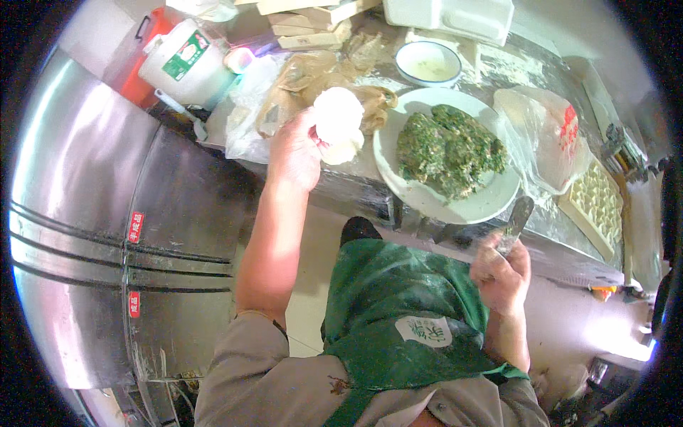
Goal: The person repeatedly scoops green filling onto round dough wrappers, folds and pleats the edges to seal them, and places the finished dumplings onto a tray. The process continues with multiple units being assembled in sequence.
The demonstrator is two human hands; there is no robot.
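Spatula is in the right hand, fist wrapped round its lower part, just off the near-right rim of the plate; can't tell if it touches the rim. White dough rounds are pinched at their edge by the left hand, left of the plate. Hands well apart, one each side, both gripping. Step looks like loading dough from the green filling heaped on the plate. To do it well: peel off one round, bring it level beside the plate rim, cut a modest scoop from the near edge of the heap, wipe the blade off mid-round, leave the edge dry and clean. Pinch lightly, soft dough probably stretches. Spatula's long axis runs away from the body, leaning right; blade tip points past the plate's right side, grip end back toward the apron. Rounds overlap in a lump, long axis roughly away from the body; glare hides count and exact tilt. Pleated dumplings sit in rows right of the plate, past the clear plastic bag.
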